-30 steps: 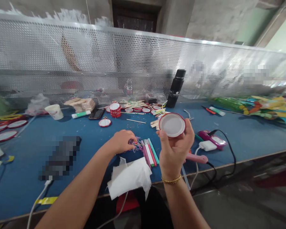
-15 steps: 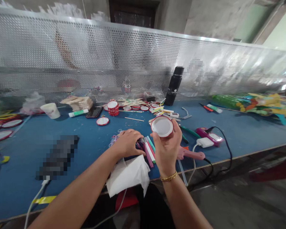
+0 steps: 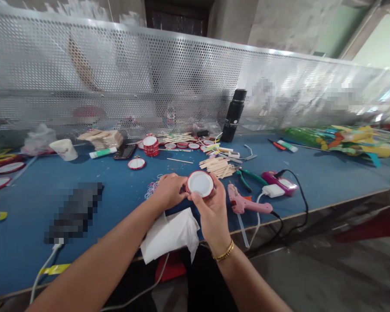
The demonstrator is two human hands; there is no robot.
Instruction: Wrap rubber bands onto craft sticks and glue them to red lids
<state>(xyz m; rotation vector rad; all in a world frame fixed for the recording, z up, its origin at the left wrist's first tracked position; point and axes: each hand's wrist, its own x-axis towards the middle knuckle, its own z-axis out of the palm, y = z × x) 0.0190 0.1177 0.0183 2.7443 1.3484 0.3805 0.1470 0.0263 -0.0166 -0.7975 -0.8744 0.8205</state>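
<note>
White tissue [image 3: 170, 236] lies nearest; past it, the right hand [image 3: 214, 212] pinches a red-rimmed lid [image 3: 200, 183] above the tabletop [image 3: 117, 186]. The left hand [image 3: 169, 190] curls at its left edge — whether gripping anything, I cannot tell. Beyond: wooden craft sticks [image 3: 217, 167], black bottle [image 3: 233, 118].

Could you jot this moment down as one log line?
Right hand: holds red-rimmed lid | left hand: at lid's left edge | nearby: pink glue gun, white tissue, green-handled pliers
</note>
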